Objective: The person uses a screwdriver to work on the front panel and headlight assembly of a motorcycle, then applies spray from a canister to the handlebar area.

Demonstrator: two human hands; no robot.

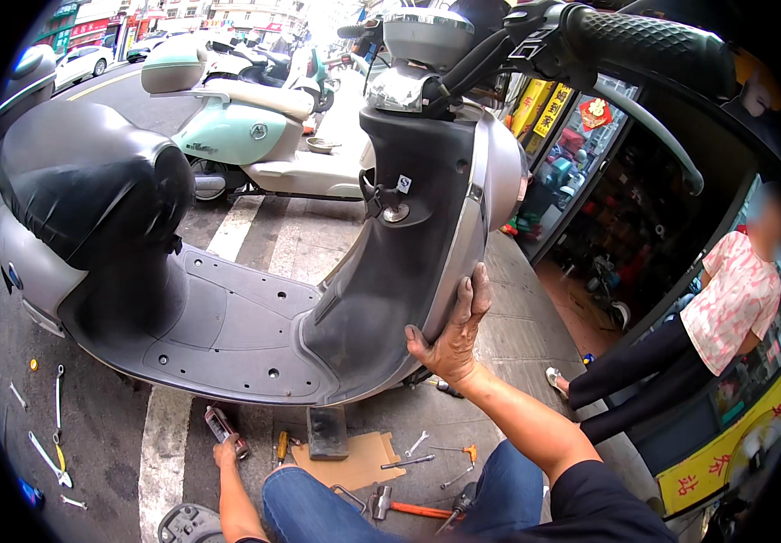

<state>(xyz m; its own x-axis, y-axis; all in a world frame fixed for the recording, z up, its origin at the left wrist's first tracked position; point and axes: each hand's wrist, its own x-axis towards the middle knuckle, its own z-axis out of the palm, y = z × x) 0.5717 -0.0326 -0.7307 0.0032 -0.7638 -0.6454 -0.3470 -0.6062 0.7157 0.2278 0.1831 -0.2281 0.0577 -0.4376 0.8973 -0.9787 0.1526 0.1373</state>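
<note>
The right hand [452, 339] is pressing open fingers against the grey scooter [255, 317] front panel edge, bracing it on the pavement [101, 434]. The left hand [225, 450] is clenching a small can [224, 425] below. The scooter looks heavy and rigid; its panel rim is offering firm purchase.

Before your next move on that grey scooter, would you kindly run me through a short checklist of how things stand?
1. Right hand on the grey scooter: palm flat against the front panel's silver edge. Ok.
2. Left hand gripping the small can on the ground: fingers around it. Ok.
3. Hammer within reach: lying by the knee, orange handle. Ok.
4. Scooter steady on a stand: hidden underneath. Cannot tell.
5. Ground tidy: wrenches scattered left, more tools around the cardboard. Not ok.
6. Seated person at the shopfront apart from the scooter. Ok.
</note>
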